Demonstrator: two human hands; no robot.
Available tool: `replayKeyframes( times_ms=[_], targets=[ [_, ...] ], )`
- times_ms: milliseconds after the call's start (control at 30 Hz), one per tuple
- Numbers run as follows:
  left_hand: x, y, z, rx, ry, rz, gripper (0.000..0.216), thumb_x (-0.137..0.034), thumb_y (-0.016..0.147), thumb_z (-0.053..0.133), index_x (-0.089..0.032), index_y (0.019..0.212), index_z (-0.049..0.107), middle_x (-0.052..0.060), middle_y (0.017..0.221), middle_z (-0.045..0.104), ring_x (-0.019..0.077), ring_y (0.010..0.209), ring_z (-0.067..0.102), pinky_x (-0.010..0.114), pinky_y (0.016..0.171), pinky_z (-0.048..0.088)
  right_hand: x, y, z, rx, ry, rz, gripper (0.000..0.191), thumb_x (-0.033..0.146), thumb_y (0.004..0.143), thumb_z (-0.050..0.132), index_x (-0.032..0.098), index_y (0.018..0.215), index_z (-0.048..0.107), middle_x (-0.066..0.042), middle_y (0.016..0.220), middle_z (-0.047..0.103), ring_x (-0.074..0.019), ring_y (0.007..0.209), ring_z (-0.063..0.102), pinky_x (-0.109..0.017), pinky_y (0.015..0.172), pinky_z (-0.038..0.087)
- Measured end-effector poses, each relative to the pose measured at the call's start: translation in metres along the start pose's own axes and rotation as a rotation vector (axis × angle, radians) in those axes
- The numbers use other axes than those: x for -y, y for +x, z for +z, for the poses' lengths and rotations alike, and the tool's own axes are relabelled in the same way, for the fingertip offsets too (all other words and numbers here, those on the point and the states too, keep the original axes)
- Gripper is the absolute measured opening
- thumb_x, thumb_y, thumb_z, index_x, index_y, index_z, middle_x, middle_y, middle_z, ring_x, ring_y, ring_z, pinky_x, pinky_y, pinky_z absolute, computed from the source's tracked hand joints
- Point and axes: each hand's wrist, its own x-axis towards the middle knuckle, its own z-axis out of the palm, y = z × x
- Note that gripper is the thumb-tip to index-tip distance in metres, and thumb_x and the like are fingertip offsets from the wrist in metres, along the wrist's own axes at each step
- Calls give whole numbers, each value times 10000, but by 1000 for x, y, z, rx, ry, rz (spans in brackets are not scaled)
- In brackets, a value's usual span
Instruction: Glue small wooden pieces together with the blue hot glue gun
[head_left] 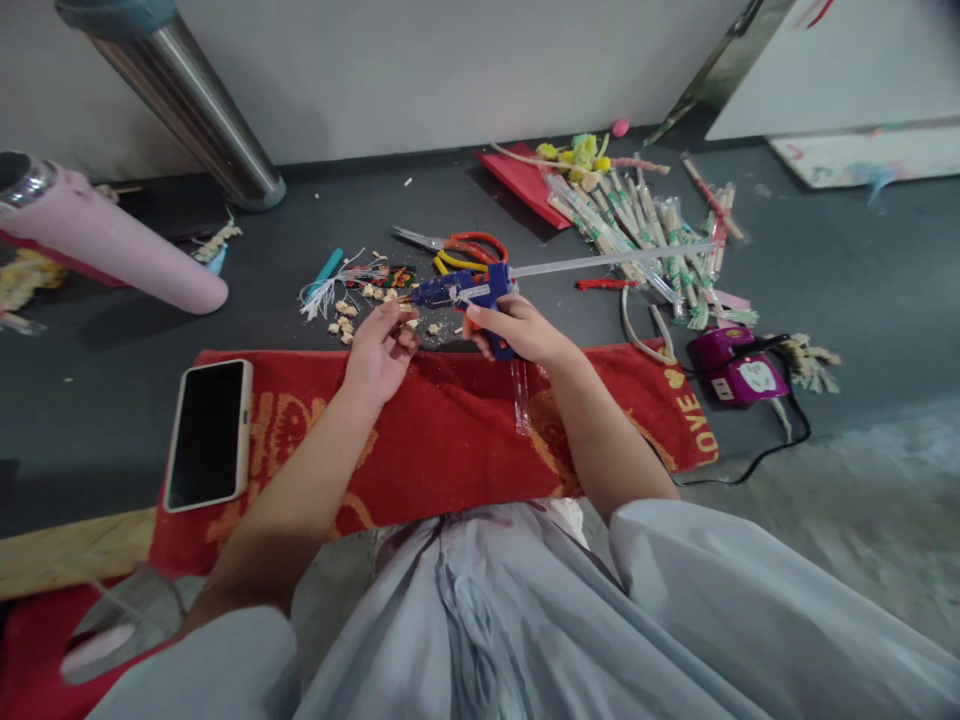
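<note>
My right hand [521, 328] grips a blue hot glue gun [480, 288], fingers wrapped round its handle by the orange trigger. A long translucent glue stick [607, 262] sticks out of the gun's back. The nozzle points left at my left hand [384, 350], whose fingers are curled and pinched close to the tip. What they hold, if anything, is too small to make out. Around the nozzle lie small pale crumbly pieces [345, 325] and a bundle of white threads [324, 298]. Pliers [450, 243] with red and yellow handles rest just behind the gun.
A red towel [442, 430] covers the table's front edge, with a phone [210, 435] on its left. A pink bottle [127, 240] and a steel flask [202, 110] stand left. Wrapped sticks [637, 220] lie back right. A purple box [739, 365] with a black cable sits right.
</note>
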Motion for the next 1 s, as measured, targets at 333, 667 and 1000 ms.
replayKeyframes(
  times_ms=[333, 667, 1000],
  targets=[
    [-2, 1, 1, 11, -40, 1, 161, -163, 790, 785, -169, 720, 640, -16, 722, 686, 15, 475, 461, 153, 505, 419, 9, -2, -2, -52, 37, 31, 552, 702, 784, 675, 162, 674, 638, 53, 479, 560, -55, 393, 516, -210, 457, 416],
    [-3, 0, 2, 28, -26, 28, 193, -153, 796, 810, -171, 728, 630, -37, 712, 682, 5, 470, 455, 143, 518, 426, 10, -4, -4, -37, 41, 38, 528, 682, 794, 675, 170, 669, 634, 57, 478, 553, -51, 400, 511, -207, 454, 422],
    [-4, -1, 4, 26, -39, 28, 154, -120, 824, 780, -172, 736, 665, -44, 694, 667, 1, 462, 442, 141, 522, 428, 12, -6, -4, -42, 55, 48, 562, 715, 768, 692, 166, 665, 632, 50, 484, 541, -60, 402, 506, -215, 449, 411]
  ],
)
